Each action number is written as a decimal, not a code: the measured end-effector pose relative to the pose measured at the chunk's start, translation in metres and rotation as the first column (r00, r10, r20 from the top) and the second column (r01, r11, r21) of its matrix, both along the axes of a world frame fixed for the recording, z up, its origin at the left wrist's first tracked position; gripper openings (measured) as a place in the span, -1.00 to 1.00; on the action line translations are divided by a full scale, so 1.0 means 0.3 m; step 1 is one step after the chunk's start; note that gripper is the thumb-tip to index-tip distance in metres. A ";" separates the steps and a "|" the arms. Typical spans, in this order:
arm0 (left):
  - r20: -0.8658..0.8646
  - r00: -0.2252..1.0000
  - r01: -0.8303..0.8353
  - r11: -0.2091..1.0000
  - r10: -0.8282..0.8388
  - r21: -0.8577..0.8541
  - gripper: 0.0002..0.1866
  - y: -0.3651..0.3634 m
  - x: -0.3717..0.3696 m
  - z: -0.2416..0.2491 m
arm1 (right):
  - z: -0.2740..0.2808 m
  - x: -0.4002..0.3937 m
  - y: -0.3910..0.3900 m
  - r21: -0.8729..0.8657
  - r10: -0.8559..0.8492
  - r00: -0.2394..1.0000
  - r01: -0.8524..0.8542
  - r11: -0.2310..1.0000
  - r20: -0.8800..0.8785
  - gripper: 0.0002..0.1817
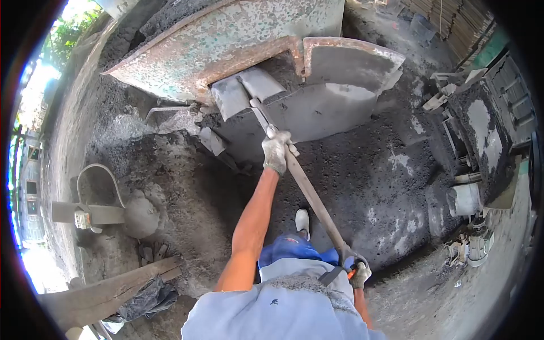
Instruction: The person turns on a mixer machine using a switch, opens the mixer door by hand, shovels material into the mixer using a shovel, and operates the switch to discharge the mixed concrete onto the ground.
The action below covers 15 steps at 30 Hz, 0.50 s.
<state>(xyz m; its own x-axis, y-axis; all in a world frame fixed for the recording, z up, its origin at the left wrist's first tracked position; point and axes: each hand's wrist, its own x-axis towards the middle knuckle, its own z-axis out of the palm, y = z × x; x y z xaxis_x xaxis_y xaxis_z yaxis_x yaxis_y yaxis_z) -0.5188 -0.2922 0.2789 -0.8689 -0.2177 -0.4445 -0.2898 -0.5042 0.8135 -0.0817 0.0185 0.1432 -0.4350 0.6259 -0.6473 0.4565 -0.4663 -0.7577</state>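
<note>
A long-handled shovel [310,195] runs slantwise across the view, up from my waist to the metal bin ahead. My left hand [276,151], in a grey dusty glove, is closed round its shaft a little below the blade. At the other end my right hand [360,275], also gloved, grips the handle beside my right hip. The dusty shovel blade [247,90] overlaps the lower opening of a rusty, green-flecked metal bin [221,42]. Beneath the blade, a smooth grey curved plate [317,116] lies against dark granular material.
Dark grit covers the ground [362,181] around my white boot [302,220]. At left are a curved metal loop [102,169], a wooden beam [113,290] and crumpled black plastic [148,300]. A white bucket [466,199] and a dusty trough [481,122] stand at right.
</note>
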 end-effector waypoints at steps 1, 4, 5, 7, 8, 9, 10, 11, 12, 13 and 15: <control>-0.034 0.999 0.033 0.999 -0.032 0.024 -0.89 -0.005 -0.008 -0.010 | -0.004 -0.005 0.018 -0.088 -0.088 0.996 0.086 0.992 -0.020 -0.79; -0.039 0.999 0.027 0.992 -0.022 0.126 -0.89 0.002 -0.017 0.012 | 0.097 -0.028 0.018 -0.141 -0.125 0.990 0.114 0.983 -0.071 -0.79; -0.047 0.998 0.036 0.989 -0.029 0.146 -0.91 0.002 -0.021 0.011 | 0.182 -0.044 0.020 -0.116 -0.100 0.990 0.089 0.989 -0.096 -0.80; 0.016 1.000 0.023 0.991 -0.025 0.134 -0.91 0.008 -0.007 -0.043 | 0.340 -0.041 0.002 -0.097 -0.087 0.994 0.080 0.992 -0.072 -0.81; 0.033 0.999 0.025 0.991 -0.029 0.131 -0.91 0.019 -0.021 -0.075 | 0.369 -0.060 0.002 -0.086 -0.086 0.994 0.080 0.993 -0.073 -0.82; 0.038 0.998 0.050 0.979 -0.059 0.200 -0.91 0.027 -0.011 -0.106 | 0.334 -0.047 0.004 -0.007 -0.139 0.983 0.140 0.990 -0.115 -0.86; 0.076 0.996 0.038 0.983 -0.052 0.179 -0.91 0.042 0.007 -0.149 | 0.320 -0.007 0.026 -0.015 -0.144 0.985 0.143 0.990 -0.091 -0.87; 0.116 0.993 0.020 0.988 -0.038 0.155 -0.90 0.059 0.037 -0.170 | 0.346 0.005 0.034 -0.027 -0.143 0.988 0.142 0.990 -0.064 -0.88; 0.149 0.989 0.005 0.992 -0.024 0.129 -0.90 0.076 0.056 -0.184 | 0.369 0.016 0.042 -0.040 -0.142 0.989 0.141 0.989 -0.043 -0.89; 0.167 0.985 0.024 0.996 -0.038 0.086 -0.90 0.099 0.095 -0.195 | 0.386 0.045 0.062 -0.081 -0.128 0.991 0.124 0.989 -0.043 -0.88; 0.220 0.974 0.031 0.991 -0.059 0.127 -0.90 0.147 0.171 -0.197 | 0.396 0.148 0.107 -0.159 -0.105 0.993 0.097 0.983 -0.045 -0.84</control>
